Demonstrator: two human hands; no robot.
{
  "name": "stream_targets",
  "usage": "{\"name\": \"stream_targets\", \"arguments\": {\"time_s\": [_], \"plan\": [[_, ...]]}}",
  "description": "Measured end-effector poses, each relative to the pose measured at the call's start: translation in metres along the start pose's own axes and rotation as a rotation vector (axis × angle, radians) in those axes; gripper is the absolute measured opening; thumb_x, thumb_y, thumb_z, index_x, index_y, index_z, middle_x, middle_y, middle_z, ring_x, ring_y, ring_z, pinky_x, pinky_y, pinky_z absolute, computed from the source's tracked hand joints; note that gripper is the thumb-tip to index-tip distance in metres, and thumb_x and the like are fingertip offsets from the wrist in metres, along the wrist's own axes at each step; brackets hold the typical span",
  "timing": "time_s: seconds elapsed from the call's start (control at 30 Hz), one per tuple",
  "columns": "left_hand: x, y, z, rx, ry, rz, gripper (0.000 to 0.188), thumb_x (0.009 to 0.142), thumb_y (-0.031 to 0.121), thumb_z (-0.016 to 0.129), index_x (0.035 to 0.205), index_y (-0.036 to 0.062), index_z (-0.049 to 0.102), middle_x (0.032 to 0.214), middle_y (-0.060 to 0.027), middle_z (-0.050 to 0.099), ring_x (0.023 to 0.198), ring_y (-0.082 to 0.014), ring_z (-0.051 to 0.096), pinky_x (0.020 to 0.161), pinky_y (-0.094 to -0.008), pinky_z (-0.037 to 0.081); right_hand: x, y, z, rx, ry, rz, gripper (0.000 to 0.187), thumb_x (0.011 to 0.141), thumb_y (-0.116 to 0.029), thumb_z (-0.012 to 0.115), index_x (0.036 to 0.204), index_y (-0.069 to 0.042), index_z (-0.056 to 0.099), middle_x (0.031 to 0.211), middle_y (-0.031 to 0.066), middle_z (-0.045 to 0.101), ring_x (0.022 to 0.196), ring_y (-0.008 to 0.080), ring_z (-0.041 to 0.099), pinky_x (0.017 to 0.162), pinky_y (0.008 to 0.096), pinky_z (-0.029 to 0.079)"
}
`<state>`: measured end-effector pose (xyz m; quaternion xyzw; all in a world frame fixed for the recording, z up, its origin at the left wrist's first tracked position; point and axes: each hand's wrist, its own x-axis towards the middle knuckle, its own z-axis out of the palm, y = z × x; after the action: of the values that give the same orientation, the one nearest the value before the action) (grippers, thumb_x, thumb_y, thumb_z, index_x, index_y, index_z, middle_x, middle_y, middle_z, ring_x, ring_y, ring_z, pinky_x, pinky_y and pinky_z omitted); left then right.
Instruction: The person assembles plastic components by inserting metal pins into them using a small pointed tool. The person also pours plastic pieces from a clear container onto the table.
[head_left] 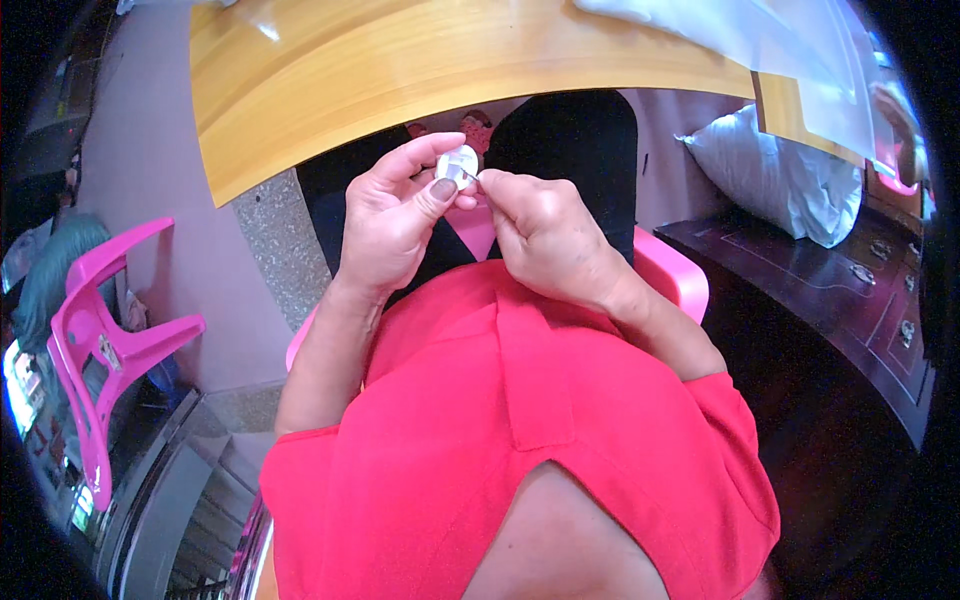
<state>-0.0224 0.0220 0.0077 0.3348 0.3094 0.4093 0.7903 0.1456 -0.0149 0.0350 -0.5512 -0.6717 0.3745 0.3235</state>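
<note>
My left hand (388, 222) grips a small round white piece (459, 160) between thumb and fingers, above my lap and just short of the table's near edge. The piece looks like a little disc or cap with a raised or hollowed middle; its kind is too small to tell. My right hand (545, 222) is closed in a pinch beside it. From its fingertips a thin dark pin-like thing (470, 176) reaches to the face of the white piece. The rest of that thin thing is hidden in my fingers.
A wooden-topped table (330, 75) spans the far side, with clear plastic sheeting (700, 30) at its right. A stuffed white sack (775, 175) lies on a dark carved panel (800, 265) at right. A pink plastic chair (110, 340) stands at left; pink armrests (675, 275) flank me.
</note>
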Motion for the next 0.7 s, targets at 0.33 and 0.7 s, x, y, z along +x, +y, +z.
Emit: {"name": "stream_targets", "arguments": {"time_s": [0.33, 0.7], "plan": [[-0.003, -0.005, 0.004, 0.197, 0.024, 0.031, 0.031, 0.086, -0.006, 0.059, 0.117, -0.0025, 0.058, 0.105, -0.0077, 0.055, 0.09, -0.0147, 0.06, 0.08, -0.0265, 0.053, -0.003, -0.015, -0.008, -0.462, -0.165, 0.014, 0.011, 0.084, -0.01, 0.053, 0.085, 0.001, 0.055, 0.071, 0.0184, 0.064, 0.063, 0.0325, 0.066, 0.055, 0.0415, 0.054], [-0.005, -0.016, 0.011, 0.84, -0.033, 0.334, 0.032, 0.081, -0.012, 0.059, 0.11, 0.0007, 0.063, 0.1, -0.009, 0.054, 0.087, -0.0146, 0.057, 0.072, -0.0239, 0.049, 0.001, -0.026, -0.019, -0.682, -0.34, -0.017, 0.013, 0.073, -0.003, 0.055, 0.085, 0.004, 0.055, 0.069, 0.021, 0.063, 0.06, 0.0317, 0.065, 0.053, 0.0403, 0.052]]}}
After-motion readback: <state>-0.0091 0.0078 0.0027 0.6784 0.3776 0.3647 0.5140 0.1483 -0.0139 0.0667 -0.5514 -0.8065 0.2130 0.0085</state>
